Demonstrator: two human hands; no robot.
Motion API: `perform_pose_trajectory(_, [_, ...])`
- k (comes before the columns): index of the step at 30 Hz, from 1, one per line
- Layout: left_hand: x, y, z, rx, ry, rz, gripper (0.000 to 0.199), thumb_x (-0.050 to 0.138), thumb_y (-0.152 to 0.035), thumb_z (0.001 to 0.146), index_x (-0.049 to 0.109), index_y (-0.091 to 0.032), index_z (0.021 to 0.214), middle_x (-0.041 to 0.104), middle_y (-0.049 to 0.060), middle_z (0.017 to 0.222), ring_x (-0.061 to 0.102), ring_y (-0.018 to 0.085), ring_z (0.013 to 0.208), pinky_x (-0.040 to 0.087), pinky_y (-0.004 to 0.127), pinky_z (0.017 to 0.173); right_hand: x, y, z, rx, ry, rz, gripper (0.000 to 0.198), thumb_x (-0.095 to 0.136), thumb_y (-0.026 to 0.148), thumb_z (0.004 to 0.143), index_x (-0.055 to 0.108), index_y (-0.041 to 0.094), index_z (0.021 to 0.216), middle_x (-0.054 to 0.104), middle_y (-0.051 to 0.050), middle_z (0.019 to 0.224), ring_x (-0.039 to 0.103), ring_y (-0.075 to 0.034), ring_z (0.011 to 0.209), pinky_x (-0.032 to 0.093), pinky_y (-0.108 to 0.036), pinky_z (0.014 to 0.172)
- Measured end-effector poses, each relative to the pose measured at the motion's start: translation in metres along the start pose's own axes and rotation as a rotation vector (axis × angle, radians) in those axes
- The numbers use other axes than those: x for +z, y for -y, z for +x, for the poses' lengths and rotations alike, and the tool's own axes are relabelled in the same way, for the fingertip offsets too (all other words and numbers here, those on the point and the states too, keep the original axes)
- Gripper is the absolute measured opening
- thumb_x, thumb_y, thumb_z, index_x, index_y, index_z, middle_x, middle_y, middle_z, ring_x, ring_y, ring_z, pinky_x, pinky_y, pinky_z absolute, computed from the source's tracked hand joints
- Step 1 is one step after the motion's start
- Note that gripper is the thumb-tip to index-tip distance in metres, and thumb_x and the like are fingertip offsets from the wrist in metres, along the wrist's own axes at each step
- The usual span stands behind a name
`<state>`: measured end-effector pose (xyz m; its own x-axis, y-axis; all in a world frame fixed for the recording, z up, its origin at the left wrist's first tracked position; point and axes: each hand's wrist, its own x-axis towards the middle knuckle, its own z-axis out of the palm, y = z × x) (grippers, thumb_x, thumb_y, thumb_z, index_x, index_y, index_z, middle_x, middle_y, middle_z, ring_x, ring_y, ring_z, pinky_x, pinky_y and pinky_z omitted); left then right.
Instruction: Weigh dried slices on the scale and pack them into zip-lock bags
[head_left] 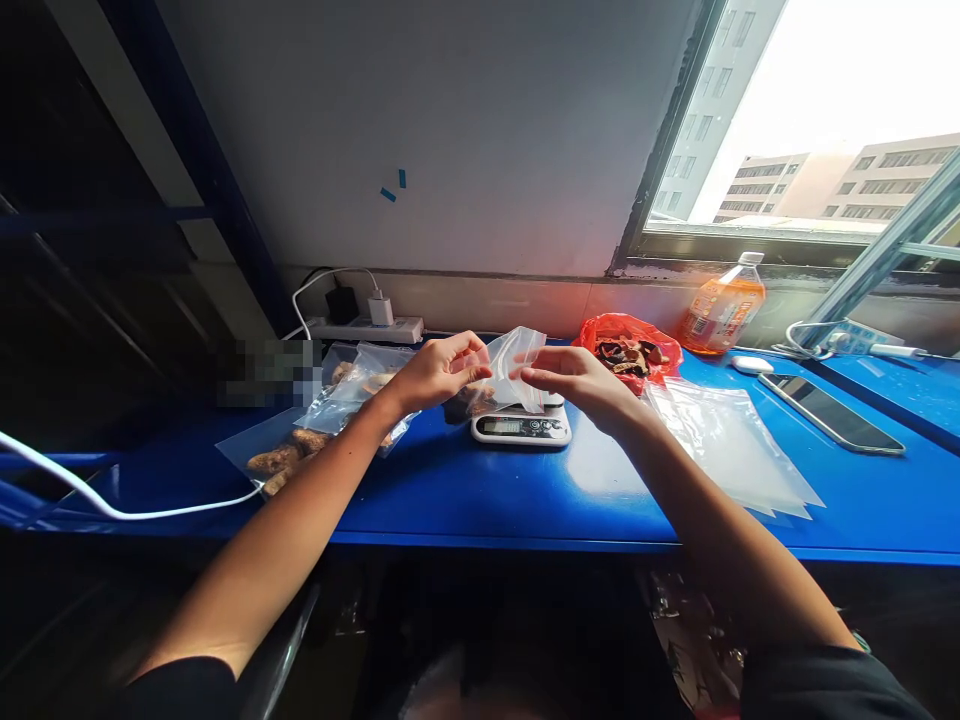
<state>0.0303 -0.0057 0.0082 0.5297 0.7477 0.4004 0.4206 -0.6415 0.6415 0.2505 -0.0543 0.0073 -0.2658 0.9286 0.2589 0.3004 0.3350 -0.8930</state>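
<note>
A clear zip bag (529, 345) hangs over the kitchen scale, with brown dried pieces (480, 397) showing at its lower left. My left hand (444, 370) pinches the bag's left side between thumb and fingers. From the other side, my right hand (574, 375) has its thumb and fingertips closed at the bag's film. Below the bag is the white digital scale (521, 430), its display and buttons facing me; the bag partly covers its plate. The digits are too small to read surely.
Left on the blue table (465, 500) lie filled clear bags (281, 460). A red plastic bag of dried mushroom pieces (634, 358), an orange drink bottle (724, 305), flat clear bags (731, 450) and a phone (832, 412) are at right. A power strip (405, 330) runs along the wall.
</note>
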Motion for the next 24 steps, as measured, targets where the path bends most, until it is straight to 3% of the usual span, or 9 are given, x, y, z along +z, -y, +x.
perform_pose_trajectory(4, [0.000,0.003,0.002,0.006,-0.062,0.057,0.032,0.066,-0.050,0.077,0.061,-0.019,0.086,0.054,-0.003,0.066,0.047,0.012,0.059,0.036,0.023,0.055,0.006,-0.007,0.004,-0.074,-0.156,-0.027,0.027,0.067,0.040,0.076,0.065,0.015,0.085,0.068,-0.006,0.079,0.061,-0.017,0.073,0.048,-0.030,0.068])
perform_pose_trajectory(8, [-0.006,0.008,0.004,-0.049,-0.148,0.109,0.040,0.072,-0.054,0.070,0.060,-0.018,0.081,0.049,-0.005,0.060,0.042,0.010,0.055,0.031,0.021,0.052,0.007,-0.006,0.003,-0.056,-0.043,0.138,0.032,0.062,0.049,0.080,0.056,0.018,0.080,0.069,-0.006,0.082,0.065,-0.017,0.079,0.052,-0.031,0.072])
perform_pose_trajectory(12, [-0.009,0.010,0.003,-0.119,0.078,-0.065,0.039,0.068,-0.053,0.075,0.060,-0.017,0.085,0.058,-0.001,0.067,0.049,0.011,0.059,0.036,0.021,0.054,-0.008,-0.002,0.006,-0.106,-0.082,0.028,0.033,0.057,0.052,0.083,0.053,0.020,0.081,0.067,-0.006,0.089,0.064,-0.018,0.084,0.053,-0.034,0.073])
perform_pose_trajectory(15, [-0.003,0.005,0.007,-0.139,0.182,-0.243,0.035,0.066,-0.049,0.079,0.056,-0.016,0.088,0.064,0.002,0.074,0.057,0.012,0.061,0.041,0.021,0.054,-0.028,0.001,0.006,-0.262,-0.437,-0.163,0.027,0.062,0.046,0.079,0.053,0.020,0.081,0.063,-0.007,0.092,0.061,-0.020,0.088,0.050,-0.039,0.083])
perform_pose_trajectory(18, [0.012,-0.010,0.023,-0.118,-0.010,-0.412,0.033,0.069,-0.043,0.077,0.049,-0.019,0.087,0.067,0.003,0.081,0.061,0.013,0.063,0.043,0.020,0.050,-0.032,0.002,-0.012,-0.349,-0.955,-0.147,0.034,0.067,0.039,0.075,0.051,0.021,0.099,0.057,-0.009,0.110,0.058,-0.022,0.102,0.047,-0.041,0.090])
perform_pose_trajectory(20, [0.028,-0.025,0.037,-0.078,-0.187,-0.544,0.033,0.069,-0.040,0.077,0.045,-0.020,0.085,0.067,0.002,0.081,0.061,0.013,0.063,0.043,0.018,0.048,-0.018,-0.001,-0.034,-0.318,-1.141,0.025,0.040,0.063,0.039,0.078,0.046,0.022,0.110,0.056,-0.009,0.112,0.058,-0.021,0.103,0.048,-0.040,0.088])
perform_pose_trajectory(21, [0.038,-0.034,0.044,-0.051,-0.275,-0.619,0.032,0.067,-0.040,0.079,0.043,-0.021,0.086,0.066,0.001,0.082,0.061,0.012,0.062,0.042,0.017,0.046,-0.006,-0.004,-0.045,-0.263,-1.106,0.143,0.039,0.061,0.040,0.080,0.045,0.022,0.111,0.057,-0.008,0.109,0.059,-0.020,0.101,0.049,-0.039,0.086])
perform_pose_trajectory(22, [0.049,-0.042,0.049,-0.028,-0.348,-0.687,0.031,0.065,-0.039,0.081,0.041,-0.021,0.086,0.065,0.000,0.082,0.062,0.012,0.062,0.041,0.017,0.046,0.006,-0.008,-0.054,-0.148,-0.953,0.266,0.039,0.061,0.043,0.081,0.046,0.023,0.111,0.059,-0.007,0.102,0.060,-0.020,0.097,0.050,-0.037,0.081])
perform_pose_trajectory(24, [0.073,-0.058,0.055,0.007,-0.425,-0.787,0.027,0.062,-0.037,0.085,0.039,-0.022,0.087,0.062,-0.002,0.082,0.061,0.010,0.065,0.043,0.016,0.049,0.027,-0.017,-0.065,0.108,-0.526,0.476,0.043,0.057,0.052,0.083,0.047,0.022,0.112,0.063,-0.009,0.101,0.062,-0.022,0.095,0.053,-0.035,0.072])
